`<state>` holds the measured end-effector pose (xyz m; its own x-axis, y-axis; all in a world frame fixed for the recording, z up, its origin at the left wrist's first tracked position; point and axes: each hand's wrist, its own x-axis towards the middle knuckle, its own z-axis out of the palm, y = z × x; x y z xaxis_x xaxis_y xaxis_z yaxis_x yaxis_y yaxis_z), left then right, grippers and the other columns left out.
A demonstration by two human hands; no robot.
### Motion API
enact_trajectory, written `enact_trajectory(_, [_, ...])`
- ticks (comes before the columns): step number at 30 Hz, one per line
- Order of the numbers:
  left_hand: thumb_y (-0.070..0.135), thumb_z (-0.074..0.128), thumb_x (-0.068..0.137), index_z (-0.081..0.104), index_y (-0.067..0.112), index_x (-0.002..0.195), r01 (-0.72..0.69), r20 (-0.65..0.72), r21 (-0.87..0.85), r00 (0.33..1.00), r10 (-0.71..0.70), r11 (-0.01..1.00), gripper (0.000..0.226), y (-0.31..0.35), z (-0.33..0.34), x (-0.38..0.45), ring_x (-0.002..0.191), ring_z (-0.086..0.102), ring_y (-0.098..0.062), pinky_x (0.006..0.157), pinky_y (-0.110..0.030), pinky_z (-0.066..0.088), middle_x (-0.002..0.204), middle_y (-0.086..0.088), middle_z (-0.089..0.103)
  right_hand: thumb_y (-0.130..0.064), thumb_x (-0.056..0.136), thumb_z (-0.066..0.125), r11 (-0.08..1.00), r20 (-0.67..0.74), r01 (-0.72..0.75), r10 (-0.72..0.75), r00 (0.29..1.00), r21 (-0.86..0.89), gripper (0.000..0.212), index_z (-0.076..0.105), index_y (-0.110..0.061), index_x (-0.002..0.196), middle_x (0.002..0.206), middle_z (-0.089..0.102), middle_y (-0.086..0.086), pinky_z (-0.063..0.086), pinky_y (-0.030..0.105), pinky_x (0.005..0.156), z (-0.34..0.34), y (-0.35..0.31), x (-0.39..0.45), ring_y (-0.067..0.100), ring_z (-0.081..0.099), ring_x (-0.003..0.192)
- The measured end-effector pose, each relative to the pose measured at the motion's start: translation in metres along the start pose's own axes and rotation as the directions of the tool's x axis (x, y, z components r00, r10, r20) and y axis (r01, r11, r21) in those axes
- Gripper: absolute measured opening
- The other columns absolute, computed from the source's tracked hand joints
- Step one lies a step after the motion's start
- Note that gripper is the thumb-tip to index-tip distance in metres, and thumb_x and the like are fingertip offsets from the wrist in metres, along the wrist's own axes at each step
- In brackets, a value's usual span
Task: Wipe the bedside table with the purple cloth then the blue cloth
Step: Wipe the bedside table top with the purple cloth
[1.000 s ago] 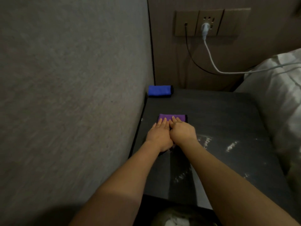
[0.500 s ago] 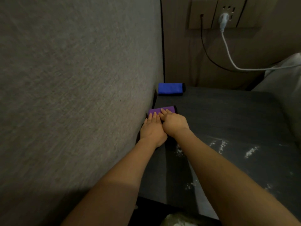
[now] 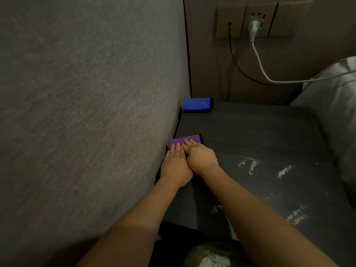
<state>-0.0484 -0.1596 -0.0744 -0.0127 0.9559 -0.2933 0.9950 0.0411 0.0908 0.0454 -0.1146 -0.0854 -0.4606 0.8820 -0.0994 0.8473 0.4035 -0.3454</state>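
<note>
I count two cloths on the worktop [image 3: 269, 135]: one purple cloth [image 3: 181, 140] and one blue cloth [image 3: 197, 104]. Two hands are in view, the left hand [image 3: 176, 166] and the right hand [image 3: 200, 156]. On the wall I see one socket panel [image 3: 258, 20] with two cables running from it, one black cable [image 3: 234, 60] and one white cable [image 3: 260, 62]. White powdery patches [image 3: 250, 164] dot the worktop, several, too scattered to count exactly.

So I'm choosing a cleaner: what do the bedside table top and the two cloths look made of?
Bedside table: dark, matte, faint streaks like wood grain, likely laminate or veneer. Purple cloth and blue cloth: soft folded fabric with dark edging, probably microfibre.
</note>
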Motion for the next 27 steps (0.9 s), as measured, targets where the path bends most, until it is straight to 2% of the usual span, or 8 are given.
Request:
enact_trajectory(9, [0.022,0.040,0.090,0.003,0.003,0.152,-0.135,0.020,-0.070,0.990,0.137,0.988,0.075,0.069,0.007,-0.015,0.149,-0.003,-0.024,0.120,-0.034,0.001,0.161,-0.015,0.001,-0.024,0.095,0.036,0.992,-0.057,-0.124,0.124,0.991,0.004,0.049,0.034,-0.024,0.144,0.155,0.027,-0.006,0.024,0.028,0.113,-0.012,0.060,-0.054,0.009,0.023,0.143])
enact_trajectory(15, [0.025,0.037,0.092,0.003,0.002,0.152,-0.251,0.047,-0.040,0.966,0.253,0.967,0.073,0.126,0.010,-0.013,0.149,-0.003,-0.024,0.120,-0.034,0.002,0.161,-0.013,0.000,-0.020,0.093,0.038,0.972,-0.121,-0.236,0.234,0.965,-0.003,0.050,0.037,-0.026,0.142,0.154,0.029,-0.007,0.023,0.024,0.113,-0.022,0.110,-0.091,0.007,0.024,0.142])
enact_trajectory(27, [0.030,0.031,0.095,0.004,0.001,0.151,-0.427,0.058,0.006,0.903,0.426,0.904,0.068,0.225,0.022,-0.003,0.149,-0.001,-0.026,0.120,-0.035,0.003,0.161,-0.013,0.002,-0.016,0.090,0.042,0.914,-0.178,-0.404,0.392,0.902,-0.032,0.050,0.042,-0.023,0.140,0.152,0.033,-0.005,0.029,0.024,0.111,-0.050,0.194,-0.148,0.008,0.030,0.140])
